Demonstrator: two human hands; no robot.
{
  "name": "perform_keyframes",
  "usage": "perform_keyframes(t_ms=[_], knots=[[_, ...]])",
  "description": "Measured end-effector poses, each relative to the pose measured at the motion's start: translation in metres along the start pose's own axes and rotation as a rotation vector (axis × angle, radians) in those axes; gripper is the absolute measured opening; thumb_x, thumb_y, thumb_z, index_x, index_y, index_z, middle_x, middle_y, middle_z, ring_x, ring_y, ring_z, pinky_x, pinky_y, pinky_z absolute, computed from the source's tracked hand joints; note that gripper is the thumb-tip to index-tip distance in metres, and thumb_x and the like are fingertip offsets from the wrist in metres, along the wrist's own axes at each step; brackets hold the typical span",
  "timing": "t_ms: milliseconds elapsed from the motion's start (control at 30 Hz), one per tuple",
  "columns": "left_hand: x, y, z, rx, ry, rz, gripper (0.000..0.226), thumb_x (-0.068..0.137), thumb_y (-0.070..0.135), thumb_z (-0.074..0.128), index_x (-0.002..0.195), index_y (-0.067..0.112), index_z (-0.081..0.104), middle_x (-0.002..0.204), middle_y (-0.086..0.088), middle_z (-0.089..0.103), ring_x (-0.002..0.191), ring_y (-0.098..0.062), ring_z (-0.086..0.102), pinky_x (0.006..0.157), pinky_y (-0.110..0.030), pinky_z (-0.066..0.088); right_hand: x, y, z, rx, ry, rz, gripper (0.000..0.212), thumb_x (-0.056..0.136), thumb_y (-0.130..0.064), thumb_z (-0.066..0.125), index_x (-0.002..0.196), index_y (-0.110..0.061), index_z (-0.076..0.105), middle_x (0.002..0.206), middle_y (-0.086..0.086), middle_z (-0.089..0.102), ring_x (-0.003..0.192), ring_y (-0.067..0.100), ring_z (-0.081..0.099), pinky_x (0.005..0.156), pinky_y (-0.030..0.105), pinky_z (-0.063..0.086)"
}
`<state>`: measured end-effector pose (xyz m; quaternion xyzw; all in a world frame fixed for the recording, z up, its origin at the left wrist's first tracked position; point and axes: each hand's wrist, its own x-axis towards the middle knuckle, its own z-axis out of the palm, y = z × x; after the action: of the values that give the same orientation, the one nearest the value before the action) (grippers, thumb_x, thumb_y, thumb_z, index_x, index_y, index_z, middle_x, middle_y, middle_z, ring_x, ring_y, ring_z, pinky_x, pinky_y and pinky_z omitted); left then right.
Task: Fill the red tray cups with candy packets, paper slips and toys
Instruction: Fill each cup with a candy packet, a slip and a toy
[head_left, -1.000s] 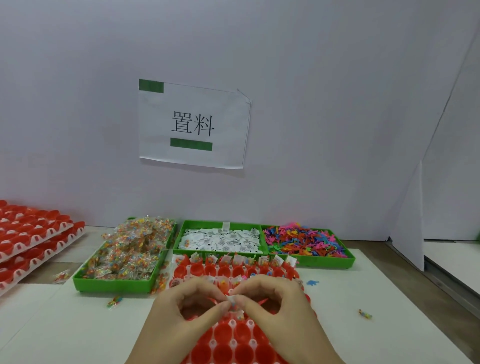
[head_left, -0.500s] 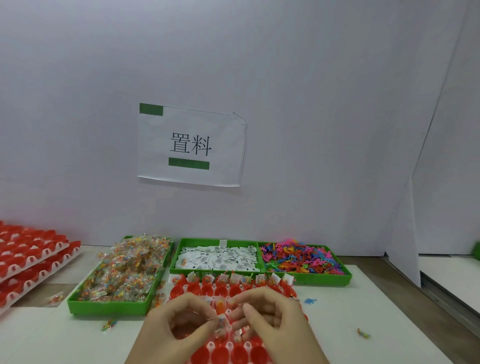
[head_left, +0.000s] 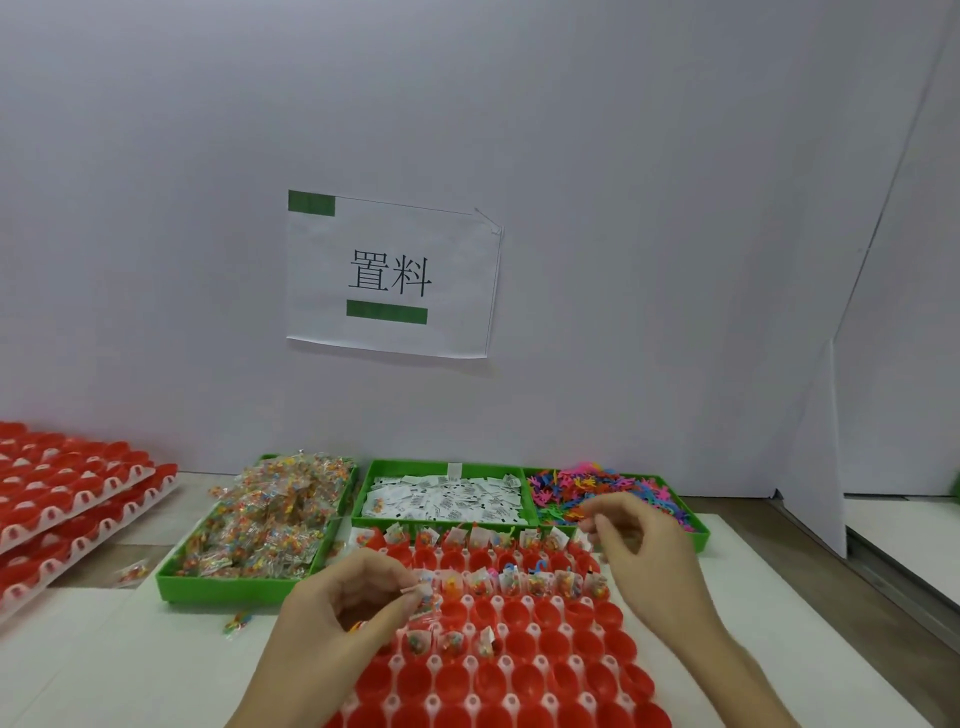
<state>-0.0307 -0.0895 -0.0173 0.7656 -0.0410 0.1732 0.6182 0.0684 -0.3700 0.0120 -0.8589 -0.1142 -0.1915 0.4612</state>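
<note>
The red tray of cups (head_left: 524, 675) lies in front of me; its far rows hold candy packets, slips and toys, the near cups are bare. My left hand (head_left: 343, 613) hovers over the tray's left side, pinching a small clear candy packet (head_left: 423, 597) between thumb and fingers. My right hand (head_left: 641, 551) is raised over the tray's right end, close to the green bin of coloured toys (head_left: 613, 491), fingers curled and apart, with nothing visible in them. A green bin of candy packets (head_left: 260, 525) and a green bin of paper slips (head_left: 447, 499) stand behind the tray.
Stacked red trays (head_left: 67, 499) sit at the far left. Loose candy packets (head_left: 236, 621) lie on the white table (head_left: 130, 665) near the candy bin. A white wall with a paper sign (head_left: 389, 275) rises just behind the bins. A white partition (head_left: 815, 467) stands at right.
My hands were together over the tray, both pinching a packet. They have parted: the right hand moved up and right toward the toy bin, the left stays holding the packet.
</note>
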Motion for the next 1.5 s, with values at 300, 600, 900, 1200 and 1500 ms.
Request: perform_keyframes(t_ms=[300, 600, 900, 1200, 1500], knots=[[-0.001, -0.002, 0.001, 0.014, 0.012, 0.049, 0.010, 0.079, 0.010, 0.084, 0.086, 0.014, 0.079, 0.086, -0.008, 0.079, 0.083, -0.021, 0.077, 0.081, -0.031, 0.061, 0.115, 0.052, 0.009, -0.574, -0.332, 0.055, 0.018, 0.099, -0.009, 0.063, 0.110, -0.012, 0.078, 0.119, 0.008, 0.074, 0.106, 0.021, 0.069, 0.098, 0.034, 0.053], [0.001, -0.007, 0.001, 0.031, 0.002, 0.052, 0.014, 0.079, 0.011, 0.083, 0.082, 0.024, 0.079, 0.088, -0.006, 0.079, 0.085, -0.019, 0.077, 0.080, -0.030, 0.061, 0.130, 0.076, 0.029, -0.689, -0.400, -0.007, 0.018, 0.087, -0.028, 0.080, 0.096, -0.012, 0.081, 0.098, 0.004, 0.077, 0.076, 0.010, 0.064, 0.076, 0.027, 0.055], [0.000, -0.006, 0.000, 0.044, -0.011, 0.080, 0.011, 0.080, 0.019, 0.083, 0.084, 0.028, 0.078, 0.089, -0.005, 0.079, 0.084, -0.017, 0.077, 0.078, -0.027, 0.061, 0.127, 0.076, 0.024, -0.676, -0.259, -0.023, 0.012, 0.096, -0.014, 0.068, 0.101, -0.010, 0.078, 0.099, 0.007, 0.077, 0.087, 0.018, 0.071, 0.085, 0.034, 0.058], [-0.003, 0.001, 0.004, -0.023, -0.007, 0.088, 0.011, 0.080, 0.016, 0.083, 0.085, 0.025, 0.079, 0.088, -0.007, 0.079, 0.083, -0.020, 0.077, 0.077, -0.027, 0.062, 0.070, 0.024, -0.004, 0.192, -0.095, 0.086, 0.008, 0.097, -0.014, 0.067, 0.100, -0.013, 0.075, 0.080, 0.001, 0.078, 0.072, 0.018, 0.076, 0.059, 0.023, 0.057], [-0.014, 0.013, 0.017, -0.098, -0.068, 0.075, 0.011, 0.077, 0.026, 0.083, 0.087, 0.027, 0.080, 0.087, -0.007, 0.079, 0.081, -0.020, 0.077, 0.076, -0.024, 0.061, -0.040, -0.021, 0.017, 0.444, -0.289, 0.040, 0.017, 0.092, -0.001, 0.071, 0.100, -0.015, 0.077, 0.086, 0.009, 0.078, 0.078, 0.024, 0.077, 0.068, 0.027, 0.061]])
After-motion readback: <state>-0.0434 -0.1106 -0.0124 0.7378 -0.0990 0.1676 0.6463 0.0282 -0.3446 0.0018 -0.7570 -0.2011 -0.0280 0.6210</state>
